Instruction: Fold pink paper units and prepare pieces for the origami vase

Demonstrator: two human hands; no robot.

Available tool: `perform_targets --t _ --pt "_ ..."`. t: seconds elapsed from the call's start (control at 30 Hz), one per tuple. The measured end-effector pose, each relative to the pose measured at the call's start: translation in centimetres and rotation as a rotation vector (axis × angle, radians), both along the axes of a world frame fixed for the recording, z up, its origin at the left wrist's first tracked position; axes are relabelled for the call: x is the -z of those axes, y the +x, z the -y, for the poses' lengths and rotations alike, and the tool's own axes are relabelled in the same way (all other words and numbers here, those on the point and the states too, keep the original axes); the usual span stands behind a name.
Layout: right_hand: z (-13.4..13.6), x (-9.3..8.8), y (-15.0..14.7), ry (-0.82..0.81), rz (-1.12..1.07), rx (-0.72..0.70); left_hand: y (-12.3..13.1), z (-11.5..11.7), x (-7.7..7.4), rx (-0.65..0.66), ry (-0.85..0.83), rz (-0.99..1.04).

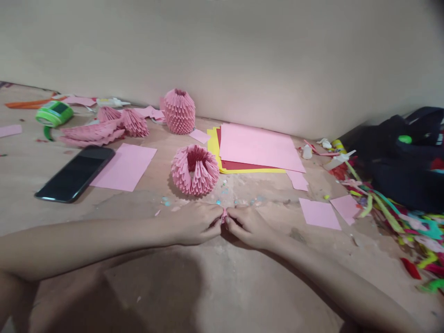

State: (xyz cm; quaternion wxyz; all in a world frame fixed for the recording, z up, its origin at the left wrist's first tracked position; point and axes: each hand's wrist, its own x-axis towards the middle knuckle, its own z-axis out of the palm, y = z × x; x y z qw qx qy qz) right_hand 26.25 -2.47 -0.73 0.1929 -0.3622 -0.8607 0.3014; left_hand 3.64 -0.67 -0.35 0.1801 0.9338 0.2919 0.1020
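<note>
Between my fingertips is a small folded piece of pink paper point(224, 215), pinched from both sides. My left hand point(201, 223) grips its left side and my right hand point(250, 225) its right; the fingers hide much of it. Just beyond my hands sits a round, hollow pink ring of folded paper pieces point(195, 170). Farther back, against the wall, stands a taller pink vase-like form of folded paper point(179, 112). Off to the left lie pink fan-shaped folded paper parts point(100, 132).
A black phone point(75, 175) overlaps a pink sheet point(125, 166) at left, near a green jar point(54, 114). Stacked pink, red and yellow sheets point(260, 145) lie by the wall. Pink paper squares point(319, 213), colourful scraps point(391, 217) and a dark bag point(409, 162) are on the right.
</note>
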Motion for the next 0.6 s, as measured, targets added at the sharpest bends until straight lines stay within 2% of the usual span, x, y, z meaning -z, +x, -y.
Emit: perform_targets --t 0.13,0.27,0.33,0.43,0.5,0.6 --pt "0.0 0.0 0.0 -0.026 0.015 0.007 0.1 0.1 -0.4 0.018 0.02 -0.018" --pt "-0.3 -1.0 0.5 -0.081 0.018 -0.024 0.1 0.1 -0.6 0.032 0.067 -0.047" --pt "-0.4 -1.6 0.6 -0.222 -0.051 -0.036 0.0 0.2 -0.8 0.027 0.108 -0.068" --pt "-0.2 -2.1 0.1 -0.534 -0.248 0.001 0.0 0.7 -1.5 0.01 0.174 -0.099" --pt "0.0 -2.2 -0.4 -0.589 -0.339 0.053 -0.4 1.1 -3.0 0.023 0.216 -0.12" --pt "0.1 -3.2 -1.2 -0.478 -0.376 0.082 -2.0 1.3 -7.0 0.024 0.24 -0.145"
